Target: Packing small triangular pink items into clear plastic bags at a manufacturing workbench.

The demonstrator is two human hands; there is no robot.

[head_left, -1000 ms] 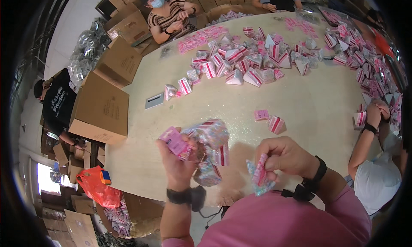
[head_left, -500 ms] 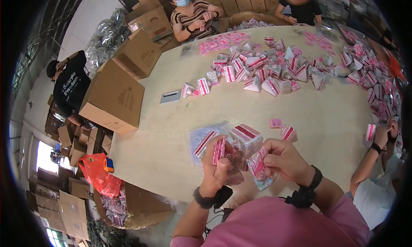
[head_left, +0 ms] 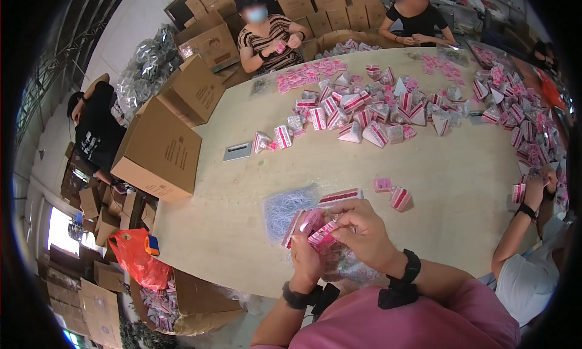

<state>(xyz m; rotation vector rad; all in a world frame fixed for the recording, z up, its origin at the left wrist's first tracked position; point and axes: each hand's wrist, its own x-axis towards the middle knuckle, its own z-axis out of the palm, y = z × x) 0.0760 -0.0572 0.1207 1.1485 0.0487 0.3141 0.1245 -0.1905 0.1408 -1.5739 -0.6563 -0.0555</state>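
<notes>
My left hand (head_left: 307,263) is closed on a small stack of pink cards (head_left: 313,219), held upright near the front of the table. Close above it, my right hand (head_left: 368,232) pinches the pink-and-white striped top of a small packet (head_left: 323,236), which meets the left fingers. Under and around the hands are clear bags of pale beads (head_left: 351,269), partly hidden. Behind the hands lies a large pack with a red-striped edge (head_left: 341,197). Beside it is a clear bag of whitish strings (head_left: 290,211). To the right sit a small pink card (head_left: 382,184) and a red-striped wedge packet (head_left: 400,198).
Across the table (head_left: 224,228) spreads a pile of wedge packets (head_left: 364,115). A grey flat tool (head_left: 237,151) lies left. Cardboard boxes (head_left: 157,149) stand at the left edge, above a red bag (head_left: 140,258). Co-workers sit at the far side and right; another person stands left.
My right hand has moved left with the striped packet, bringing it against my left hand. The view has shifted slightly.
</notes>
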